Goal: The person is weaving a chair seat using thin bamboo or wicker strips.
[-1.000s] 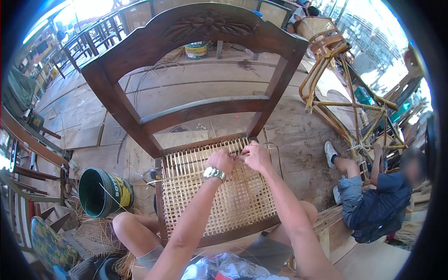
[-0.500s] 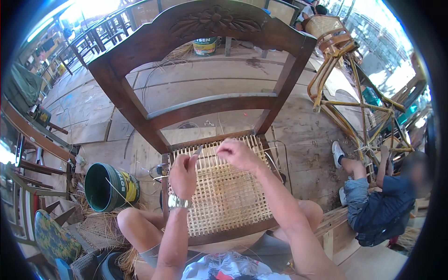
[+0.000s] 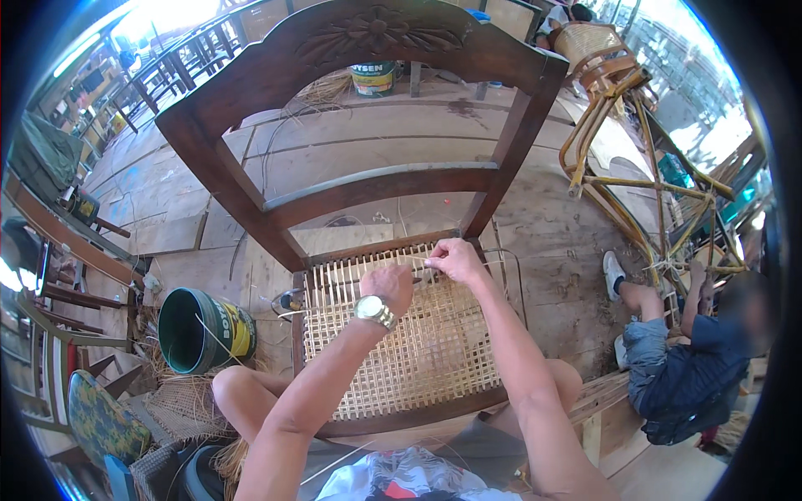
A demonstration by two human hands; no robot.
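Note:
A dark wooden chair [image 3: 368, 188] with a carved top rail stands in front of me, its seat [image 3: 401, 359] woven in open pale cane. Both hands are over the far part of the weave, close to the back rail. My right hand [image 3: 456, 259] pinches a thin cane strand [image 3: 423, 260], fingertips pointing left. Beside it my left hand [image 3: 389, 285], with a metal wristwatch [image 3: 376, 311], is curled closed. Its fingertips are mostly hidden behind the hand; a small dark tip shows near them, too unclear to name.
Left of the chair stands a green bucket [image 3: 185, 330] with a strand across its mouth. A person [image 3: 681, 351] sits at the right by a bamboo frame [image 3: 643, 184]. A labelled bucket [image 3: 373, 79] stands beyond the chair. Loose cane lies at lower left.
My left hand has moved right and turned, so the pointed blade-like tool seen in it is hidden. My right hand has shifted right, and both hands are now close together.

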